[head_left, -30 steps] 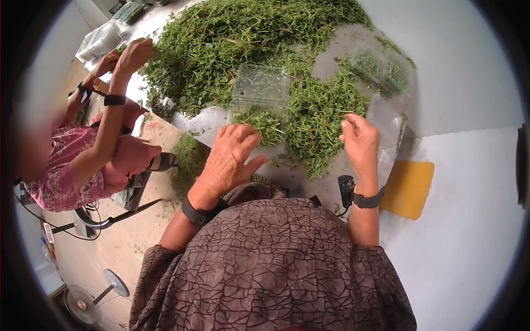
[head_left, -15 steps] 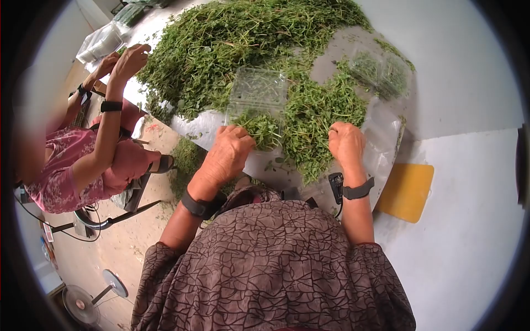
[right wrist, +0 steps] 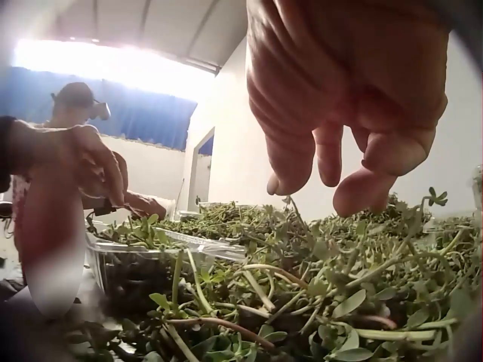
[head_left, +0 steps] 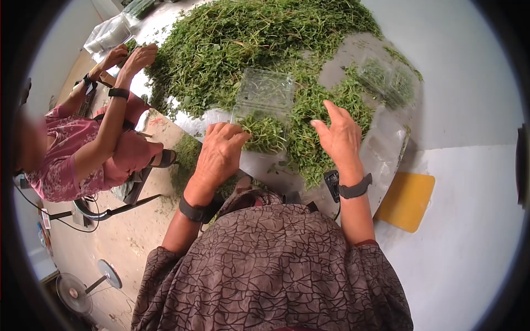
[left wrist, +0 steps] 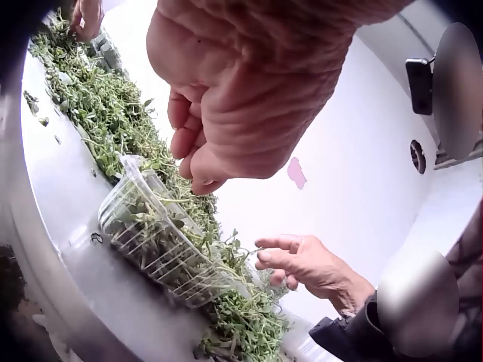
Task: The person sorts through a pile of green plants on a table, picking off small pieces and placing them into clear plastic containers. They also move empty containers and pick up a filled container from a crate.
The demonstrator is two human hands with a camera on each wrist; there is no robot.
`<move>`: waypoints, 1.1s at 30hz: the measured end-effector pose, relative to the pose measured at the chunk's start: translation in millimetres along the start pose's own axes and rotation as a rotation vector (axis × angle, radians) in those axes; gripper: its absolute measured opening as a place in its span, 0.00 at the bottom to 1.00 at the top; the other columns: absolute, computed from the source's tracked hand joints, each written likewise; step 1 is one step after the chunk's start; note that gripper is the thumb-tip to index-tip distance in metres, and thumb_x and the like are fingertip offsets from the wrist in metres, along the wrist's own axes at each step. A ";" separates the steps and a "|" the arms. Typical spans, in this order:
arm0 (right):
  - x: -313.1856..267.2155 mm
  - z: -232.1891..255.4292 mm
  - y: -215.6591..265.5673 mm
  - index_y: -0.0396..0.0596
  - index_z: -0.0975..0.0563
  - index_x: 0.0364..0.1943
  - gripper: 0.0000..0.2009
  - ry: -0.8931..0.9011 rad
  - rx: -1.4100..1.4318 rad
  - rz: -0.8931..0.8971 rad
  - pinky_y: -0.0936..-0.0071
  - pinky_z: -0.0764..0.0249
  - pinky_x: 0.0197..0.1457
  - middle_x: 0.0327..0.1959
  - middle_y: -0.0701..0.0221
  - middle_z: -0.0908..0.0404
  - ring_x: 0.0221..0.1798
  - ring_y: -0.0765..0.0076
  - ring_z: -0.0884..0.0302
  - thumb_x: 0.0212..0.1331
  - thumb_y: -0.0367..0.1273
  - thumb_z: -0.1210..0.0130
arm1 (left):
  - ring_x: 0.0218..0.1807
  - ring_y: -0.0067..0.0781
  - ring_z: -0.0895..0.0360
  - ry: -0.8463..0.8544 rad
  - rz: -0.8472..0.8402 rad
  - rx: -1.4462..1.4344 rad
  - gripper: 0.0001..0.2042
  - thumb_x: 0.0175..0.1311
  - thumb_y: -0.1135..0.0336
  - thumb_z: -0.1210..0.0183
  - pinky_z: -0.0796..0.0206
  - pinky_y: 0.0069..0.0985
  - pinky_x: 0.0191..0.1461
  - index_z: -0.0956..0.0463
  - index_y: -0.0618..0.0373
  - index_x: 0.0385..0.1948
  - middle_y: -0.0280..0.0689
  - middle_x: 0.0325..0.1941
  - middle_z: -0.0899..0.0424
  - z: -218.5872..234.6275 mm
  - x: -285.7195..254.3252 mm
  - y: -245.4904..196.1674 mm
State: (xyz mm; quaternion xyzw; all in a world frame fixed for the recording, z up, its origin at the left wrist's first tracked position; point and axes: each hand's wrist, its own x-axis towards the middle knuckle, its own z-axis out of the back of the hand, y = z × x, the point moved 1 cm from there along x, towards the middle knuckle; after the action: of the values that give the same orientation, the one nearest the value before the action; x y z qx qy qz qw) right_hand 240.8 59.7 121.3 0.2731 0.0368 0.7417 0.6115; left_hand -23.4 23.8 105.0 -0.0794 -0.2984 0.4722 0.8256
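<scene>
A clear plastic clamshell box [head_left: 265, 88] lies with its lid flipped back, its base filled with leafy green stems [head_left: 264, 132]. My left hand [head_left: 221, 149] is at the base's left side. In the left wrist view its fingers [left wrist: 185, 139] are bent with their tips gathered near the thumb, above the box's rim; I cannot tell whether a stem is between them. Over the small heap of greens [head_left: 309, 132] right of the box hovers my right hand [head_left: 342, 140], thumb and fingers spread apart. Loose sprigs [right wrist: 355, 302] with rounded leaves lie beneath it in the right wrist view.
A large mound of greens [head_left: 237, 38] covers the far part of the table. Filled clear boxes [head_left: 389, 83] stand at the right, near empty plastic ones [head_left: 383, 132]. A yellow stool [head_left: 406, 201] is beside the table. Another person [head_left: 83, 149] works at the left with greens in hand.
My right hand has gone from spread to bunched fingers over the heap, then spread again. The left thumb, stretched out at first, has drawn in towards the fingers. The box stays put.
</scene>
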 end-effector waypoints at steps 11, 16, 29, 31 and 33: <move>7.3 -6.2 -39.2 0.43 0.17 0.40 0.10 -0.092 0.330 -0.259 0.70 0.31 0.23 0.21 0.64 0.20 0.19 0.69 0.26 0.52 0.26 0.37 | 0.41 0.41 0.24 -0.051 0.098 -0.099 0.12 0.50 0.81 0.43 0.36 0.35 0.49 0.20 0.56 0.36 0.38 0.36 0.21 5.1 -17.2 -1.5; 6.2 38.5 -19.6 0.36 0.20 0.46 0.12 -0.094 0.920 -0.591 0.83 0.42 0.18 0.18 0.75 0.25 0.16 0.85 0.34 0.58 0.25 0.40 | 0.40 0.41 0.24 -0.084 0.154 -0.163 0.10 0.53 0.80 0.42 0.35 0.34 0.48 0.20 0.56 0.36 0.38 0.36 0.19 6.6 -15.1 -1.5; 14.1 44.1 62.0 0.40 0.19 0.45 0.11 -0.017 1.157 -0.294 0.85 0.35 0.19 0.20 0.75 0.21 0.17 0.85 0.30 0.58 0.26 0.39 | 0.40 0.41 0.23 -0.115 0.185 -0.203 0.10 0.54 0.80 0.41 0.34 0.34 0.49 0.19 0.56 0.37 0.38 0.37 0.19 11.5 -19.6 -3.0; 13.3 24.8 58.4 0.40 0.19 0.46 0.11 0.024 1.144 -0.245 0.85 0.35 0.20 0.20 0.76 0.21 0.17 0.85 0.31 0.58 0.26 0.39 | 0.41 0.41 0.23 -0.117 0.202 -0.184 0.10 0.54 0.80 0.41 0.34 0.34 0.49 0.19 0.56 0.37 0.39 0.38 0.18 10.7 -21.9 -2.5; 7.4 -1.1 48.2 0.40 0.19 0.46 0.12 0.317 0.890 -0.279 0.83 0.34 0.23 0.24 0.75 0.20 0.19 0.84 0.32 0.58 0.25 0.40 | 0.42 0.42 0.23 -0.121 0.210 -0.161 0.10 0.54 0.80 0.41 0.34 0.34 0.50 0.20 0.57 0.38 0.39 0.39 0.18 10.6 -25.2 -0.9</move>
State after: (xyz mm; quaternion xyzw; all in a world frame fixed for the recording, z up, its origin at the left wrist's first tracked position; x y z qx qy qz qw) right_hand 196.8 54.9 141.8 0.3842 0.4789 0.5974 0.5158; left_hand -38.3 0.8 103.4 -0.1474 -0.3746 0.5346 0.7430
